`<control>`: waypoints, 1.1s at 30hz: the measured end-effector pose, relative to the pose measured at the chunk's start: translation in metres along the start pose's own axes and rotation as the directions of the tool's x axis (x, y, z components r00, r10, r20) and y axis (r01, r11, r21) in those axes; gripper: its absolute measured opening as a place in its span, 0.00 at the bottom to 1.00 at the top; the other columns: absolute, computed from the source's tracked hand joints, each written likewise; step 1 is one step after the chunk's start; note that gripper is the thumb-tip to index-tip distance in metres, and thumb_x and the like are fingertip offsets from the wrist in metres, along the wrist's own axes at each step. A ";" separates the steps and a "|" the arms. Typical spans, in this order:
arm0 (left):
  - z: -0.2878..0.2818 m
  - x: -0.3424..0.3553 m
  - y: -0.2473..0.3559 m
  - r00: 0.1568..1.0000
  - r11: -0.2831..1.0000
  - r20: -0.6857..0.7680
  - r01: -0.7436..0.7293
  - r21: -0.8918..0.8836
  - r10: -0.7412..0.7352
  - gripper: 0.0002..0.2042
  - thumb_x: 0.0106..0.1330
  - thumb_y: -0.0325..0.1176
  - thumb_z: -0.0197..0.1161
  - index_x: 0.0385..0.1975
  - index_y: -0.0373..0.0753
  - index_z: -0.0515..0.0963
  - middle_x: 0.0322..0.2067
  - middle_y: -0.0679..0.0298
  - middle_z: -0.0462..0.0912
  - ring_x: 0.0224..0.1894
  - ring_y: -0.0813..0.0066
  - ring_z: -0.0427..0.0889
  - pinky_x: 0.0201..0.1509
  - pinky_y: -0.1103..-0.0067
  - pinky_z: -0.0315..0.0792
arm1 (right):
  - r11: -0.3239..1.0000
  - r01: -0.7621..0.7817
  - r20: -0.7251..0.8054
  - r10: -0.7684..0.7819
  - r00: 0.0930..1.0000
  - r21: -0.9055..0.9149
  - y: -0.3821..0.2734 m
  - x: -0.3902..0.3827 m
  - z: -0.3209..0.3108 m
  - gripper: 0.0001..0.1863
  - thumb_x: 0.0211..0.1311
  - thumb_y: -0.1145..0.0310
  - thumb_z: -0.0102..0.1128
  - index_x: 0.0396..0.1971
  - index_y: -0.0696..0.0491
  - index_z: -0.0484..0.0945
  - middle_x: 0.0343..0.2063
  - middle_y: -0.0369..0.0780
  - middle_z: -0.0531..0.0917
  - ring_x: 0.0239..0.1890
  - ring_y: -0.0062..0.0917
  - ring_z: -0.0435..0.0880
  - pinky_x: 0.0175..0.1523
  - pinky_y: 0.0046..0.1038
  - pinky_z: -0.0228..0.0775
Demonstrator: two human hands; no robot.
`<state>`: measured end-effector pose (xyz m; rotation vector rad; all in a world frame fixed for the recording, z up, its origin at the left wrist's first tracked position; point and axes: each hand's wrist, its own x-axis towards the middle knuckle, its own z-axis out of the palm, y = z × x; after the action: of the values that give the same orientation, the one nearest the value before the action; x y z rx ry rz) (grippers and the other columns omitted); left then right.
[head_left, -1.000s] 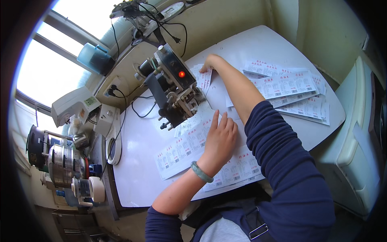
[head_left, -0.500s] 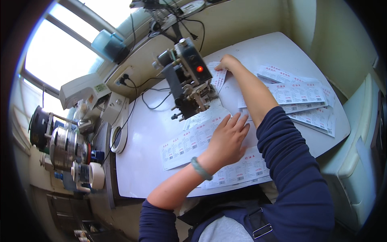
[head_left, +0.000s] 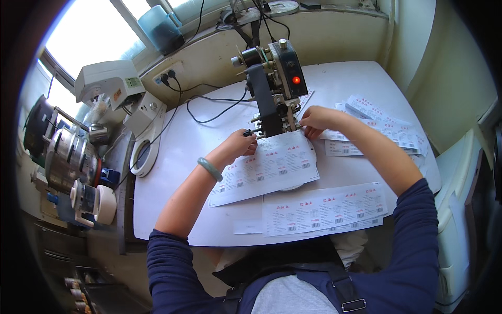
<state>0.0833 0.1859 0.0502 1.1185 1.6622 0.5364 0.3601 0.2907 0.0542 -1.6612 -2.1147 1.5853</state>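
A white label sheet, printed with red headings and barcodes, lies under the head of a black coding machine with a lit red lamp. My left hand, a green bangle on its wrist, is at the sheet's upper left edge with curled fingers, close beside the machine's black knob. At the sheet's upper right corner, just right of the machine head, my right hand has its fingers pinched downward. Both sets of fingertips are partly hidden.
Another pile of label sheets lies along the near table edge. More sheets overlap at the right. On the left stand a white device with a ring base and a metal pot. Black cables cross the table.
My right hand has come back from the far sheets to the machine's right side. My left hand has moved off the sheet's middle to its upper left edge. The view has shifted.
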 end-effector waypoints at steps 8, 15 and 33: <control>0.016 0.023 -0.006 0.993 0.995 -0.069 -0.090 0.036 0.092 0.17 0.79 0.40 0.48 0.46 0.29 0.74 0.33 0.58 0.78 0.33 0.69 0.77 0.36 0.70 0.75 | 0.978 0.023 -0.125 0.004 0.992 0.208 -0.011 -0.029 0.038 0.17 0.76 0.64 0.53 0.48 0.63 0.81 0.40 0.46 0.84 0.36 0.31 0.85 0.44 0.30 0.81; 0.028 0.017 -0.012 0.979 0.989 -0.201 -0.055 -0.134 0.027 0.23 0.81 0.45 0.44 0.54 0.26 0.71 0.44 0.50 0.79 0.40 0.64 0.77 0.44 0.63 0.75 | 0.979 -0.019 -0.043 0.028 0.999 0.201 -0.006 -0.022 0.045 0.23 0.74 0.54 0.58 0.50 0.61 0.74 0.42 0.47 0.86 0.33 0.29 0.88 0.37 0.31 0.79; -0.014 0.022 -0.055 0.950 0.947 -0.300 -0.175 -0.270 0.089 0.17 0.79 0.38 0.49 0.46 0.27 0.78 0.36 0.59 0.82 0.37 0.73 0.77 0.45 0.72 0.72 | 0.489 0.509 0.040 -0.692 0.720 -0.709 0.027 0.040 0.021 0.29 0.71 0.54 0.53 0.71 0.40 0.67 0.76 0.43 0.59 0.77 0.43 0.54 0.78 0.54 0.41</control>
<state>0.0466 0.1819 0.0016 0.9698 1.6856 1.0395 0.3504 0.3031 0.0043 -0.8480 -2.8379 0.3494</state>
